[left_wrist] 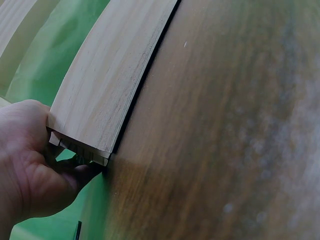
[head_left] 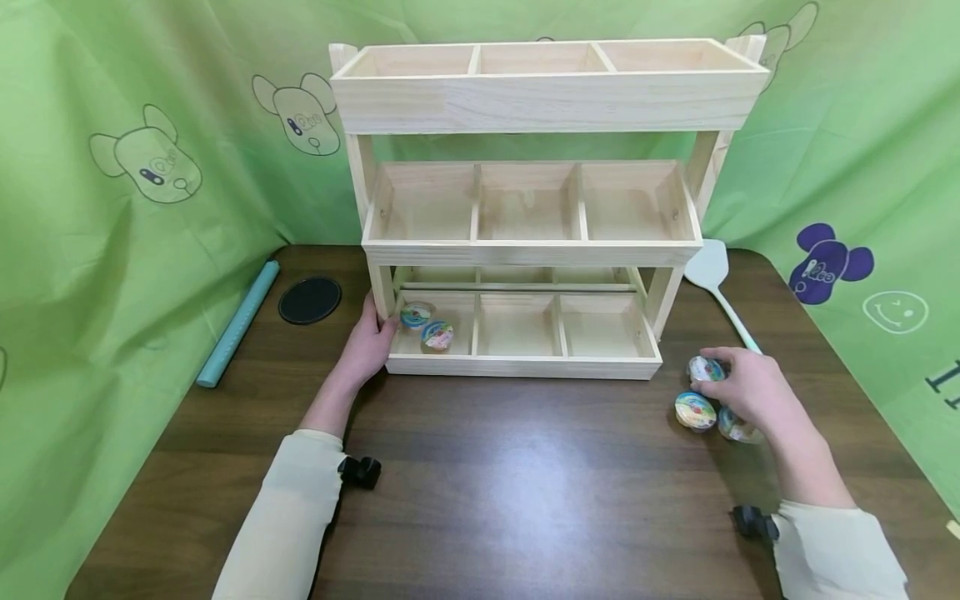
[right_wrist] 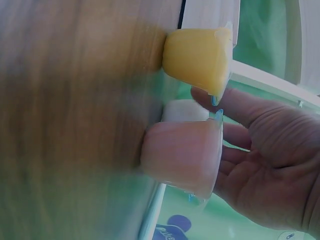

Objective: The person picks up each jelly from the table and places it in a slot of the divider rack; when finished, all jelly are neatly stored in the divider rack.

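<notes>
A three-tier wooden shelf (head_left: 525, 254) stands on the table. My left hand (head_left: 367, 343) grips the left end of its bottom tray; in the left wrist view, that hand (left_wrist: 35, 165) wraps round the end of the tray's board (left_wrist: 105, 80). Two small lidded jelly cups, one farther back (head_left: 416, 314) and one nearer (head_left: 437, 336), lie in the bottom-left compartment. At the right, my right hand (head_left: 753, 387) has thumb and fingers round a whitish jelly cup (right_wrist: 186, 110) on the table. Beside it stand a yellow jelly cup (right_wrist: 195, 57) and a pink one (right_wrist: 180, 152).
A white fly swatter (head_left: 707, 267) lies right of the shelf, its handle running towards my right hand. On the left are a black round disc (head_left: 310, 300) and a light-blue roll (head_left: 240, 325). Green printed cloth (head_left: 187, 75) hangs round the table's back and sides.
</notes>
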A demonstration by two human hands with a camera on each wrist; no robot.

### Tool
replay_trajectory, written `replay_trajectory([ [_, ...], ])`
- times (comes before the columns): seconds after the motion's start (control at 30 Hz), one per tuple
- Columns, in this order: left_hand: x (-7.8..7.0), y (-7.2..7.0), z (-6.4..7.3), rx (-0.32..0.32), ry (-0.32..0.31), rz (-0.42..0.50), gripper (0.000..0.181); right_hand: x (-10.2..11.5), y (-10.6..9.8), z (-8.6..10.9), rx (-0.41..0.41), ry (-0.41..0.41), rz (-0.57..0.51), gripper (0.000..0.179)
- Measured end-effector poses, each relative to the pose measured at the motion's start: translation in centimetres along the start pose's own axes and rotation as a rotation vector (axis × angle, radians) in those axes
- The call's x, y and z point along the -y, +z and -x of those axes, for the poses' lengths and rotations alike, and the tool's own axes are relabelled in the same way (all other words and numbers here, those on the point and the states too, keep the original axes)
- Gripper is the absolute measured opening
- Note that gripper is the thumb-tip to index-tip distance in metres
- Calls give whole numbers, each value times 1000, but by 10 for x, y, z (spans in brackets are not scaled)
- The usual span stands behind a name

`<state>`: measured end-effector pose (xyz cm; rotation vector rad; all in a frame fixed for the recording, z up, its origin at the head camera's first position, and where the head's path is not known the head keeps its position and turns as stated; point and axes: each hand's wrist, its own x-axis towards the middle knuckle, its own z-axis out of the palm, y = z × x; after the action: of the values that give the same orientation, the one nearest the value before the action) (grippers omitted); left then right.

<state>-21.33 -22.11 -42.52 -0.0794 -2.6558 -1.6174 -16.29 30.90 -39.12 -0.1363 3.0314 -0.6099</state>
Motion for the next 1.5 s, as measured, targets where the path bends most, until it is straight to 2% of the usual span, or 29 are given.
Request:
replay_trajectory([
  [0.2,1,0,0,-1,-8,-5,70,3,-1,3,-55,41,-65,57],
  [0.33,1,1,0,-1,-10,-5,70,8,-3,6,-135,36,-115,60],
  [0.5,-1,0,0,-5,-9,-7,71,19,-8,9,-174,31,-169,61],
  [0.6,-1,-1,0,-2,-10,0,71,30,-12,10,-205,9,-220,61],
  [0.8,-1,-1,0,-3,-9,5,71,51,-12,6,-270,-65,-254,55],
  [1.13,1,-1,-1,3,3,4,70,79,1,-8,-264,-159,-252,49],
  [1.5,0,-2,0,7,-5,7,71,114,13,-30,-188,-241,-293,44],
])
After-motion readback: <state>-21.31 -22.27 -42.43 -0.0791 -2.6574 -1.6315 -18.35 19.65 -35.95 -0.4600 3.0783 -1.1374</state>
